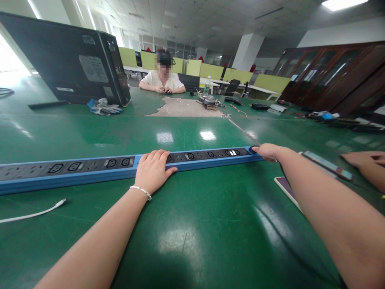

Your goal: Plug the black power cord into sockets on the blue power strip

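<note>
A long blue power strip point(207, 163) with black sockets lies across the green table, running from the left edge to right of centre. My left hand point(153, 168) rests over its middle, fingers on the far side and thumb along the near side, wrapped round the strip. At the strip's right end, my right hand point(267, 151) has its fingers closed around a small black plug point(253, 149) at the end face. A grey cable point(242, 130) runs from there toward the back of the table. The right fingertips are partly hidden.
A black computer case point(90, 64) and gloves point(104, 107) stand back left. A white cable point(39, 214) lies front left. On the right are a phone point(285, 188), a pale blue-grey bar point(327, 164) and another person's hand point(363, 160). A person point(164, 80) sits opposite, near a bottle point(207, 86).
</note>
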A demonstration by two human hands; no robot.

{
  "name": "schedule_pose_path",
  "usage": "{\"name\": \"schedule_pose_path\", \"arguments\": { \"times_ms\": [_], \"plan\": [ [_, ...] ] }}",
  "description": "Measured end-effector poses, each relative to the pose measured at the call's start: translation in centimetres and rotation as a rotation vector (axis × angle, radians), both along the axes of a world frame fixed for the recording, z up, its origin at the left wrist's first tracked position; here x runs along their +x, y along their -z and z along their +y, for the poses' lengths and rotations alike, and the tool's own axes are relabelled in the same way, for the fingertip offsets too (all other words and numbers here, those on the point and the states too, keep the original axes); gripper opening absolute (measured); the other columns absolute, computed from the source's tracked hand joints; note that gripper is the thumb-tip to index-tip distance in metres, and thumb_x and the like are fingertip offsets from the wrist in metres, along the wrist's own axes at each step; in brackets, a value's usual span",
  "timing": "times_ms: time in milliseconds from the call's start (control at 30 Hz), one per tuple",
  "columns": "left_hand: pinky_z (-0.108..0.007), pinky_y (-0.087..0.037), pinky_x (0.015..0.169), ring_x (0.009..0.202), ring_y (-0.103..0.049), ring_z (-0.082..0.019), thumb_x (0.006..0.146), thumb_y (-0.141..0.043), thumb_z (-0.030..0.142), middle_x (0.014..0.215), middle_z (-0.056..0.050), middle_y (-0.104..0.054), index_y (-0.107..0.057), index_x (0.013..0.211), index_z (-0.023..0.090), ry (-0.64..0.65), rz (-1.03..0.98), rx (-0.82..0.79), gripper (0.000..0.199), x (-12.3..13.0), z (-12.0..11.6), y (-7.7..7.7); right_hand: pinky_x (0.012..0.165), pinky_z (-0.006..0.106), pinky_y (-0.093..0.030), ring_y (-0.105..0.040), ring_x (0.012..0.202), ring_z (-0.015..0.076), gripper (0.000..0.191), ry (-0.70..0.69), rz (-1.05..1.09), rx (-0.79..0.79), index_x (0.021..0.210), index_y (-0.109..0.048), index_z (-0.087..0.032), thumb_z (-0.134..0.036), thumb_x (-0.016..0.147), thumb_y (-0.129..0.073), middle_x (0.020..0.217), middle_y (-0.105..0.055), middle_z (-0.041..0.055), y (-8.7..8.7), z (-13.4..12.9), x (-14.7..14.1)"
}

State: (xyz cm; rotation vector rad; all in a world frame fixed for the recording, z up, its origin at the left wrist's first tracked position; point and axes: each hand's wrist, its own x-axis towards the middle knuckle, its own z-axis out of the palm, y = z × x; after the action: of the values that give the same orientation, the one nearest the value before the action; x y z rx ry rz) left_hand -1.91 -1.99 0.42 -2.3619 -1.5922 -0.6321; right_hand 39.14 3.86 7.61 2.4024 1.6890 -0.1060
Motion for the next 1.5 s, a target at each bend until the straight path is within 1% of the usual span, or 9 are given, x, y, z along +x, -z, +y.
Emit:
{"name": "schedule_pose_path", "arguments": {
  "times_ms": [100,200,533,667,867,1033,1233,1400,1500],
  "plan": [
    [-0.040,-0.035,0.093,0.113,-0.049,-0.027,0.081,-0.050,0.051,0.120,-0.010,-0.059,-0.050,0.119,0.020,0.001,0.002,0.004,0.050,0.0,0.0,0.0,0.067,0.032,-0.048,-0.066,0.076,0.0264,0.054,0.100,-0.065,-0.069,0.102,-0.064,-0.004,-0.040,0.092,-0.026,0.081,-0.067,0.0189,0.2,-0.5,-0.8],
    [-0.041,-0.035,0.093,0.114,-0.049,-0.027,0.081,-0.050,0.051,0.120,-0.010,-0.059,-0.050,0.120,0.019,0.000,-0.003,0.002,0.050,0.0,0.1,0.1,0.072,0.029,-0.048,-0.065,0.089,0.0253,0.050,0.063,-0.081,-0.026,0.110,-0.061,-0.007,-0.038,0.092,-0.026,0.098,-0.066,0.0200,0.5,-0.9,-1.1],
    [-0.041,-0.035,0.093,0.113,-0.050,-0.027,0.081,-0.048,0.052,0.120,-0.011,-0.059,-0.050,0.120,0.020,0.000,0.000,-0.003,0.050,-0.1,0.1,0.0,0.085,0.035,-0.045,-0.058,0.105,0.0281,0.041,-0.007,-0.117,0.022,0.116,-0.058,-0.018,-0.037,0.090,-0.033,0.118,-0.059,0.0159,1.6,-0.7,0.5],
    [-0.041,-0.035,0.092,0.113,-0.050,-0.027,0.081,-0.048,0.052,0.120,-0.011,-0.059,-0.050,0.120,0.021,0.000,-0.002,-0.007,0.050,0.0,0.1,0.1,0.075,0.034,-0.048,-0.064,0.085,0.0245,0.050,0.072,-0.043,0.018,0.115,-0.057,-0.015,-0.044,0.091,-0.024,0.102,-0.065,0.0160,1.9,-1.3,0.6],
    [-0.041,-0.035,0.092,0.113,-0.050,-0.027,0.081,-0.049,0.052,0.119,-0.010,-0.059,-0.050,0.120,0.021,-0.001,0.004,0.008,0.050,-0.1,0.2,0.1,0.088,0.037,-0.042,-0.051,0.113,0.0279,0.043,-0.102,-0.161,0.094,0.117,-0.057,-0.018,-0.035,0.092,-0.027,0.117,-0.059,0.0160,2.3,-1.9,0.6],
    [-0.042,-0.035,0.092,0.112,-0.051,-0.028,0.080,-0.049,0.052,0.119,-0.011,-0.059,-0.050,0.120,0.020,0.004,-0.009,0.003,0.051,-0.1,0.1,0.1,0.081,0.031,-0.044,-0.061,0.098,0.0245,0.052,-0.004,-0.133,0.079,0.106,-0.061,-0.008,-0.044,0.092,-0.027,0.100,-0.065,0.0191,1.4,-1.8,0.2],
    [-0.042,-0.035,0.093,0.113,-0.050,-0.027,0.080,-0.049,0.052,0.120,-0.011,-0.059,-0.050,0.120,0.022,-0.005,-0.005,-0.010,0.050,0.0,0.1,0.0,0.068,0.029,-0.045,-0.065,0.070,0.0222,0.055,0.031,-0.069,-0.090,0.098,-0.064,-0.009,-0.047,0.091,-0.024,0.063,-0.066,0.0107,-0.2,-1.5,-0.4],
    [-0.041,-0.035,0.093,0.113,-0.050,-0.027,0.081,-0.049,0.052,0.120,-0.010,-0.059,-0.050,0.120,0.021,0.000,0.001,-0.006,0.050,0.0,0.1,0.0,0.061,0.029,-0.045,-0.063,0.061,0.0210,0.052,0.021,-0.052,-0.112,0.099,-0.064,-0.009,-0.046,0.091,-0.028,0.056,-0.063,0.0082,-0.6,-1.0,-0.1],
    [-0.040,-0.035,0.092,0.113,-0.050,-0.027,0.081,-0.049,0.052,0.120,-0.010,-0.059,-0.050,0.119,0.021,-0.001,0.007,-0.003,0.050,0.0,0.1,0.0,0.057,0.029,-0.045,-0.063,0.058,0.0208,0.054,0.037,0.009,-0.104,0.102,-0.061,-0.008,-0.047,0.091,-0.026,0.060,-0.065,0.0100,-0.6,-1.0,0.9]
  ]
}}
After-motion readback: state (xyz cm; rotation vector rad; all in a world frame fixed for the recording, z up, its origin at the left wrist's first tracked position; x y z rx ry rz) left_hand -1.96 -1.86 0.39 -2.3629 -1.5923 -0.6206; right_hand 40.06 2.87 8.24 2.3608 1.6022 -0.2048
